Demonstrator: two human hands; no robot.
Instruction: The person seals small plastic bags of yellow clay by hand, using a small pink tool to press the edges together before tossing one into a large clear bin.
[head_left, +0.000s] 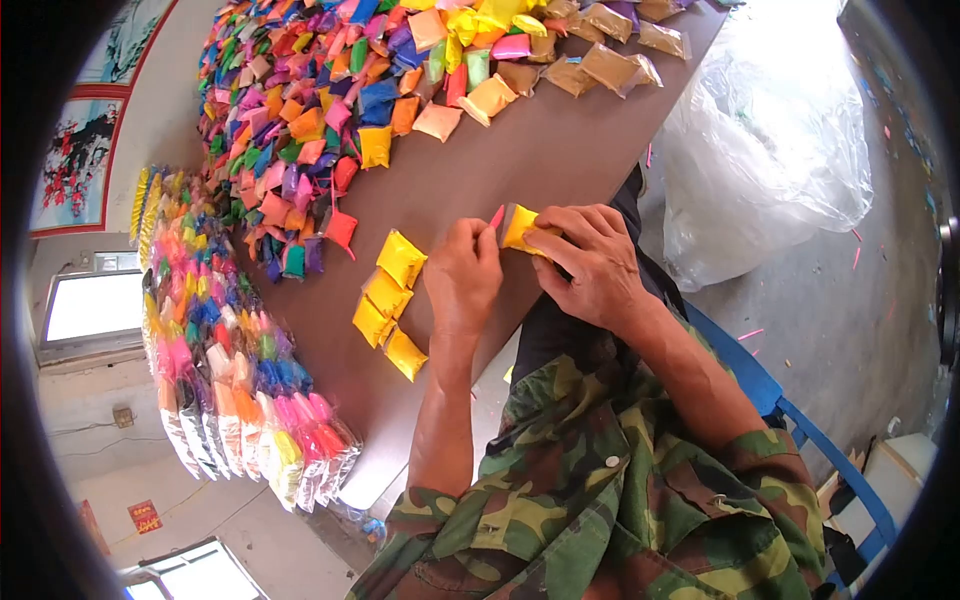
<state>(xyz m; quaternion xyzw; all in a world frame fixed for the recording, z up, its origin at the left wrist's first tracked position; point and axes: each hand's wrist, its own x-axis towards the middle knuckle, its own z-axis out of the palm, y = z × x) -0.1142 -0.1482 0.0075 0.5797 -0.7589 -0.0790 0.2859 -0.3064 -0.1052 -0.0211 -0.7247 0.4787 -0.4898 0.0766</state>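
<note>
My right hand (590, 262) pinches a small yellow packet (519, 228) between thumb and fingers, near the table's front edge. Beside it my left hand (465, 272) is closed, and a small pink plastic piece (497, 216) sticks out from its fingertips next to the packet's left end. Most of that piece is hidden, so its kind cannot be told. To the left of my left hand, several similar yellow packets (388, 293) lie close together on the brown table (540, 150).
A large heap of colourful packets (300, 130) covers the table's far left. Filled clear bags (240, 390) stand beyond the left edge. At the right is a big clear plastic bag (760, 170) on the floor. A blue chair (735, 350) is behind me.
</note>
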